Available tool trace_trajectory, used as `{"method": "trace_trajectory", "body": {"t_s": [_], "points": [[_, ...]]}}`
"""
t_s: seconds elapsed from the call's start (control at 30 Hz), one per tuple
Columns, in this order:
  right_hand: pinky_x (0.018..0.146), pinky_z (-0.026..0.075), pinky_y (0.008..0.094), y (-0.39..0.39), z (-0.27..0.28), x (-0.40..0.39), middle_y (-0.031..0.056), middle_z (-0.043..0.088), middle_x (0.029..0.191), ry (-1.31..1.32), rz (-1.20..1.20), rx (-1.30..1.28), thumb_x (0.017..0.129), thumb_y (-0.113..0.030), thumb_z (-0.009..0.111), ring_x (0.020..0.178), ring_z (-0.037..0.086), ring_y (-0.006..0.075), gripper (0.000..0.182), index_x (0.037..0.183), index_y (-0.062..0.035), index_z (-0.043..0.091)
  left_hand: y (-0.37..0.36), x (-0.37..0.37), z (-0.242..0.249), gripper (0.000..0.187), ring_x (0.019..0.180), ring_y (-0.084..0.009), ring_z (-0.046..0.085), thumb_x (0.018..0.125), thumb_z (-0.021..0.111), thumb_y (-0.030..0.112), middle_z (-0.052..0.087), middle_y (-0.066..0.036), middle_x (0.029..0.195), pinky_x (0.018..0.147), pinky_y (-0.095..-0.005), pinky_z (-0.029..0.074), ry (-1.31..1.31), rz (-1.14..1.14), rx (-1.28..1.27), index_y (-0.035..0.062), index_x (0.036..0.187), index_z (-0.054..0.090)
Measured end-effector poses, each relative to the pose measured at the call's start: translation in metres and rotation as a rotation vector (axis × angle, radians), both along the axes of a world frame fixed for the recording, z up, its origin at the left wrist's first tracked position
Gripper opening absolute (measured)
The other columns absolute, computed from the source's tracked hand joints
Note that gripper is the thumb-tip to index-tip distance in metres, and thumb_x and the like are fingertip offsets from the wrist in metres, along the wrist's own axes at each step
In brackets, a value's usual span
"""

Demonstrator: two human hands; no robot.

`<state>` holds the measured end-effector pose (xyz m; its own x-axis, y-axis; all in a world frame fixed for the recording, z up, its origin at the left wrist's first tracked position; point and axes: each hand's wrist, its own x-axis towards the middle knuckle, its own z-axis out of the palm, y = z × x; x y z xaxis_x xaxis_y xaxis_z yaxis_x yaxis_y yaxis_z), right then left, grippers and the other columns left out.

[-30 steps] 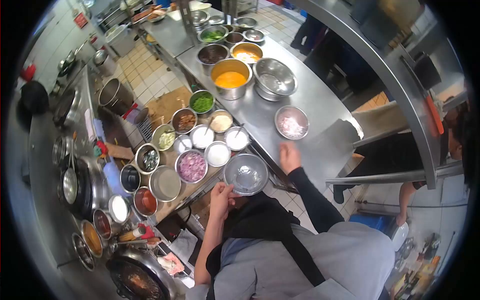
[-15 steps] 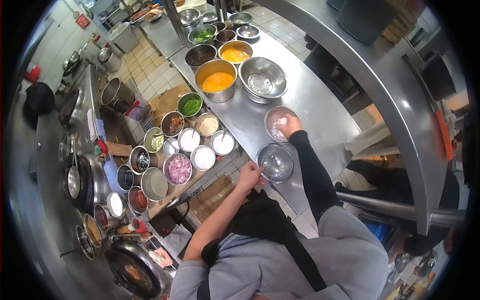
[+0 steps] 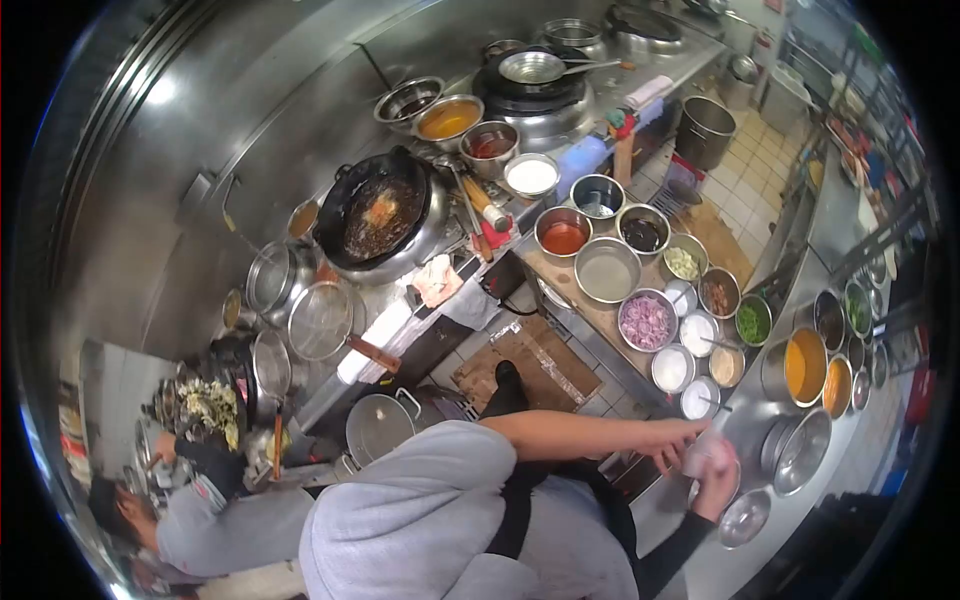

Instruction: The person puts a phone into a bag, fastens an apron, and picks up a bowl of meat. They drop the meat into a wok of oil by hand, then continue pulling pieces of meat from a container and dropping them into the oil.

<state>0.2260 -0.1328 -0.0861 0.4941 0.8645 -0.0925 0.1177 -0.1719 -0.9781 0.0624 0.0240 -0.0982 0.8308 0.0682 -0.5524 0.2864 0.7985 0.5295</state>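
Observation:
At the right counter, my left hand (image 3: pixel 672 442) reaches in from the left with its fingers apart, close beside a small metal bowl (image 3: pixel 703 452) that looks pinkish and blurred. My right hand (image 3: pixel 717 482), at the end of a black sleeve, is closed on this bowl from the other side. What lies inside the bowl is hidden by the hands and the blur. Just beyond, another small metal bowl (image 3: pixel 745 518) rests on the steel counter. A larger metal bowl (image 3: pixel 803 452) stands farther along.
Pots of ingredients crowd the side shelf, among them sliced red onion (image 3: pixel 646 320). A steel pot of orange liquid (image 3: pixel 803 366) stands on the counter. A wok (image 3: pixel 378 215) sits on the stove. At left, another person's hand (image 3: pixel 163 447) is near cooking food (image 3: pixel 207 405).
The view has swung left towards the stove, bringing the other person in. My right hand has left the farther small bowl, and both hands are now together at one bowl.

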Motion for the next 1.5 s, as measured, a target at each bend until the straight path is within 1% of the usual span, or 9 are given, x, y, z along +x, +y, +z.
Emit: {"method": "trace_trajectory", "body": {"t_s": [0.23, 0.37, 0.57, 0.77, 0.87, 0.97, 1.13, 1.23, 1.5], "points": [[0.102, 0.053, 0.0358, 0.183, 0.018, -0.169, 0.0186, 0.063, 0.132, -0.005, 0.817, -0.02, 0.086, -0.006, 0.077, 0.122, 0.063, 0.0247, 0.069, 0.15, 0.0026, 0.05, 0.071, -0.195, -0.031, 0.041, 0.106, -0.0206, 0.071, 0.104, 0.06, 0.049, 0.072, -0.005, 0.119, 0.089, -0.044, 0.059, -0.32, 0.537, -0.202, 0.0144, 0.125, 0.067], [0.086, 0.056, 0.0443, 0.251, 0.047, -0.268, 0.0222, 0.068, 0.107, -0.454, 1.102, 0.102, 0.084, -0.016, 0.082, 0.097, 0.069, 0.039, 0.056, 0.135, 0.0003, 0.063, 0.068, -0.3, -0.003, 0.029, 0.103, -0.0209, 0.072, 0.101, 0.07, 0.029, 0.071, -0.008, 0.114, 0.087, -0.0409, 0.061, -0.208, 1.058, -0.026, 0.0095, 0.122, 0.066], [0.083, 0.052, 0.0501, 0.315, 0.007, -0.426, 0.0253, 0.068, 0.097, -0.489, 1.31, 0.361, 0.085, -0.009, 0.071, 0.094, 0.066, 0.0479, 0.024, 0.107, 0.0029, 0.069, 0.069, -0.417, -0.028, 0.024, 0.092, -0.019, 0.074, 0.1, 0.073, 0.025, 0.074, -0.006, 0.106, 0.079, -0.0389, 0.061, -0.235, 1.5, -0.012, 0.0094, 0.117, 0.069], [0.075, 0.056, 0.0426, 0.357, -0.042, -0.505, 0.0218, 0.073, 0.097, -0.454, 1.435, 0.267, 0.092, -0.009, 0.07, 0.081, 0.072, 0.0344, 0.027, 0.115, 0.0048, 0.069, 0.084, -0.484, -0.073, 0.023, 0.085, -0.0185, 0.073, 0.101, 0.069, 0.029, 0.074, -0.004, 0.1, 0.069, -0.0344, 0.059, -0.275, 1.622, -0.041, 0.0111, 0.114, 0.07], [0.064, 0.057, 0.0253, 0.363, -0.06, -0.53, 0.0062, 0.073, 0.095, 0.217, 1.458, -0.305, 0.104, -0.011, 0.064, 0.076, 0.069, 0.0109, 0.022, 0.118, 0.0044, 0.069, 0.078, -0.512, -0.094, 0.024, 0.088, -0.0195, 0.074, 0.096, 0.072, 0.022, 0.075, -0.007, 0.104, 0.065, -0.0319, 0.057, -0.314, 1.68, 0.028, 0.0063, 0.112, 0.068], [0.064, 0.057, 0.0263, 0.359, -0.066, -0.55, 0.0071, 0.074, 0.094, 0.146, 1.54, -0.268, 0.103, -0.011, 0.064, 0.076, 0.07, 0.0118, 0.023, 0.12, 0.0045, 0.068, 0.062, -0.531, -0.077, 0.023, 0.083, -0.0194, 0.074, 0.094, 0.074, 0.02, 0.074, -0.009, 0.097, 0.059, -0.03, 0.055, -0.252, 1.735, 0.031, 0.0058, 0.11, 0.068], [0.083, 0.056, 0.0521, 0.341, -0.035, -0.589, 0.0268, 0.072, 0.101, -0.384, 1.537, 0.223, 0.093, -0.005, 0.063, 0.092, 0.068, 0.0496, 0.023, 0.112, 0.0036, 0.071, 0.043, -0.557, -0.086, 0.02, 0.079, -0.0198, 0.074, 0.093, 0.072, 0.016, 0.074, -0.009, 0.097, 0.057, -0.0328, 0.058, -0.1, 1.89, 0.018, 0.0052, 0.11, 0.067], [0.067, 0.055, 0.0343, 0.351, -0.066, -0.61, 0.0143, 0.072, 0.083, -0.319, 1.535, 0.324, 0.099, -0.006, 0.061, 0.068, 0.069, 0.0209, 0.019, 0.114, 0.0001, 0.072, 0.036, -0.567, -0.088, 0.021, 0.076, -0.0204, 0.073, 0.091, 0.07, 0.012, 0.073, -0.011, 0.095, 0.054, -0.0333, 0.058, -0.071, 1.956, 0.054, 0.0038, 0.11, 0.066], [0.07, 0.052, 0.0232, 0.39, -0.049, -0.656, 0.0051, 0.072, 0.1, 0.497, 1.727, -0.397, 0.102, 0.002, 0.055, 0.078, 0.064, 0.0095, 0.026, 0.122, -0.0025, 0.069, 0.034, -0.574, -0.04, 0.026, 0.073, -0.0218, 0.072, 0.09, 0.068, 0.006, 0.072, -0.013, 0.099, 0.052, -0.0334, 0.058, -0.138, 2.174, 0.162, 0.0057, 0.115, 0.06]]}}
